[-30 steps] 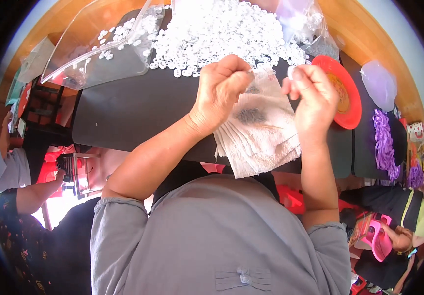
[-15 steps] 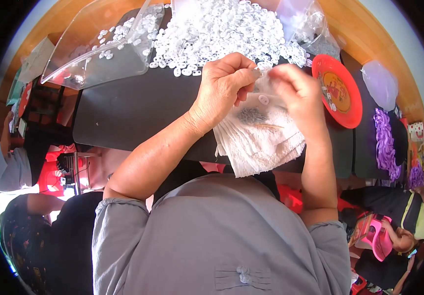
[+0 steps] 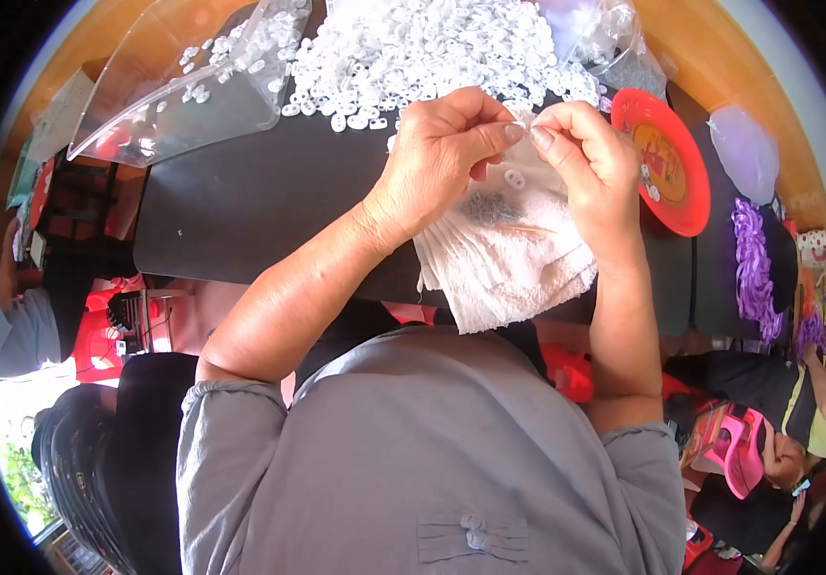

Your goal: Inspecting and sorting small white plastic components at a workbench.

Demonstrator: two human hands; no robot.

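Observation:
My left hand [image 3: 447, 144] is closed in a pinch over the dark table, thumb against forefinger, with a small white piece [image 3: 524, 119] at its fingertips. Close to its right, my right hand [image 3: 593, 158] also pinches, its thumb and forefinger meeting at that same spot; whatever it grips is too small to make out. Below both hands lies a folded white cloth [image 3: 514, 278]. On it are a heap of tiny grey bits [image 3: 490, 208], a thin brown stick [image 3: 532, 229] and one white oval piece with two holes [image 3: 515, 179].
A large heap of white two-holed oval pieces [image 3: 423, 53] covers the table's far side. A clear plastic bin [image 3: 183, 120] stands left, a red plate [image 3: 691, 196] right. Clear bags [image 3: 614, 48] and purple strips [image 3: 753, 273] lie beyond. Other people sit at both sides.
My right hand, blurred and apart before, has come to rest with its fingertips against those of my left. The left hand stays pinched in nearly the same place.

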